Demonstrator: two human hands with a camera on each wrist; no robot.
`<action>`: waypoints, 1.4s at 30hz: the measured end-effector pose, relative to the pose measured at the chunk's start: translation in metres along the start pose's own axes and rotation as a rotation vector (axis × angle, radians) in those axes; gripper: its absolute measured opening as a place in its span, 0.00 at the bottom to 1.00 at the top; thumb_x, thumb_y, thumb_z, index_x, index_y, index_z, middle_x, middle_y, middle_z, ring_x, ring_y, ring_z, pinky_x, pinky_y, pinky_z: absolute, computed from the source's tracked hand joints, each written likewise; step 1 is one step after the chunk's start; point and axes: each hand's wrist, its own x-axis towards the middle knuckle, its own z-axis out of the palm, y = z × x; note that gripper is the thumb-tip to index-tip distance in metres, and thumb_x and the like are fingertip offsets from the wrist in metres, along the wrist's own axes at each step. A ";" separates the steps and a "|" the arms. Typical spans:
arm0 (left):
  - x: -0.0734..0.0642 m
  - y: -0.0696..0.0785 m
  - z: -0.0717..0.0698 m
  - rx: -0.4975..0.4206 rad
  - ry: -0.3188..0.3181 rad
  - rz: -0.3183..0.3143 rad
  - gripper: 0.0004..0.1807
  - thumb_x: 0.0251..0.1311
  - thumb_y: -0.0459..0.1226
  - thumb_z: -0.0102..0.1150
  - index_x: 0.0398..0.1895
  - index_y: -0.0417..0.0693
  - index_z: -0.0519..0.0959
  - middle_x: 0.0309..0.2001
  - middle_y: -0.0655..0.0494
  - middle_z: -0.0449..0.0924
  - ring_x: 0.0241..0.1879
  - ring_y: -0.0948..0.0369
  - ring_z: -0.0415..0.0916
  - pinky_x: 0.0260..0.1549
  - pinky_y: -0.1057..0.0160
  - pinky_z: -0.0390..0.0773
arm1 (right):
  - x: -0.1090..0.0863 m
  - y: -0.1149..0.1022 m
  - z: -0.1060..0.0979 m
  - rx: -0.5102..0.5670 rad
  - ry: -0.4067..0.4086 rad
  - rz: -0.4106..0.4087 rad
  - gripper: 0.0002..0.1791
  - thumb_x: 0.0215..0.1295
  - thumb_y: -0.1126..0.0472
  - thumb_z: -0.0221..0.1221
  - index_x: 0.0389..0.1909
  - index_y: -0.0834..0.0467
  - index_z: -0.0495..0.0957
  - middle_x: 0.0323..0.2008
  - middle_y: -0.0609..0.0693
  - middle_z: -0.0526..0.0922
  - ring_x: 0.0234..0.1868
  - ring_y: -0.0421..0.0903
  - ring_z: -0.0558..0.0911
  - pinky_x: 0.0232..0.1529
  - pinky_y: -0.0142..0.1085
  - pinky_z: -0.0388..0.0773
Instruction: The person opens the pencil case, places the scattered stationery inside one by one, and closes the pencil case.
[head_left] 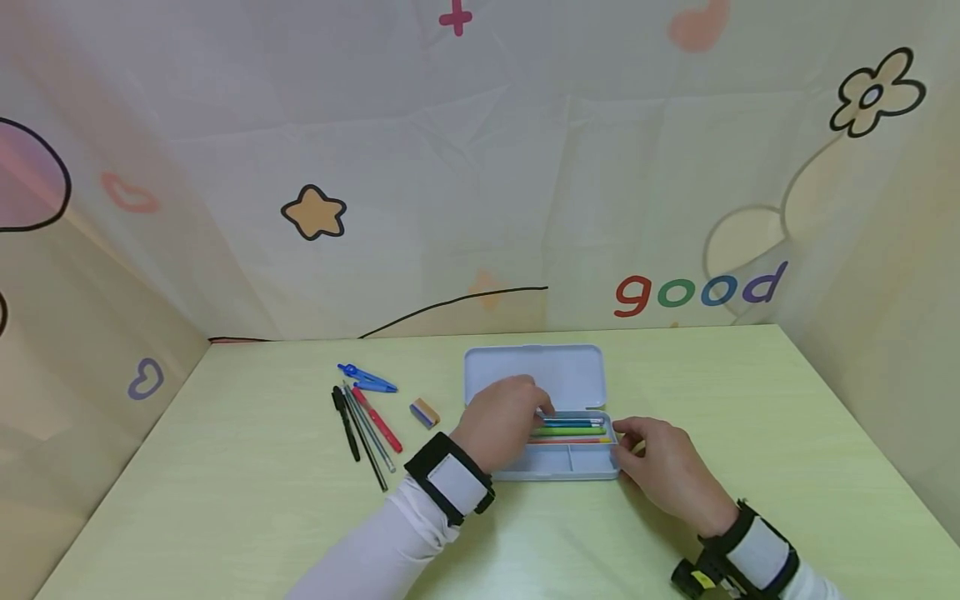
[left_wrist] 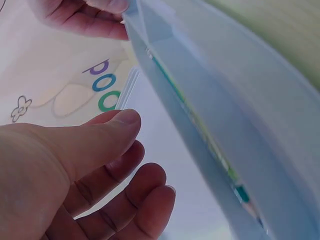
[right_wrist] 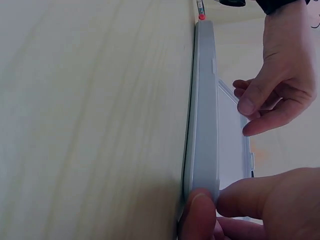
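A pale blue pencil case lies on the table with its lid folded back. Inside the long compartment are several pencils, green, blue and reddish. Over the left part of the case reaches my left hand; in the left wrist view its thumb and fingers are loosely bent, apart, and hold nothing. My right hand grips the case's right end, with thumb and fingers at its side wall in the right wrist view. The left end of the compartment is hidden by my left hand in the head view.
Left of the case lie a two-tone eraser, a blue compass, a red pen, a black pen and slim dark and grey pencils or pens. A printed cloth hangs behind the table.
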 end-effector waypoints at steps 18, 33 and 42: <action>-0.024 -0.019 -0.029 -0.073 0.118 -0.028 0.09 0.65 0.30 0.73 0.47 0.47 0.91 0.40 0.55 0.85 0.40 0.60 0.84 0.40 0.64 0.84 | 0.000 0.000 -0.001 0.000 0.003 -0.007 0.21 0.72 0.68 0.62 0.62 0.73 0.78 0.35 0.51 0.80 0.29 0.44 0.79 0.24 0.32 0.76; -0.051 -0.065 -0.043 -0.074 0.146 -0.139 0.09 0.64 0.25 0.71 0.44 0.45 0.90 0.38 0.56 0.84 0.38 0.58 0.82 0.41 0.61 0.84 | 0.001 -0.001 0.000 -0.012 -0.003 0.007 0.21 0.72 0.67 0.63 0.62 0.72 0.79 0.36 0.51 0.80 0.30 0.44 0.78 0.24 0.32 0.75; -0.074 -0.098 -0.049 -0.031 0.145 -0.199 0.09 0.63 0.25 0.71 0.43 0.46 0.90 0.38 0.57 0.84 0.40 0.57 0.83 0.39 0.60 0.84 | 0.001 -0.002 0.000 -0.020 -0.015 0.039 0.22 0.73 0.66 0.63 0.63 0.72 0.78 0.36 0.52 0.80 0.31 0.45 0.78 0.25 0.32 0.75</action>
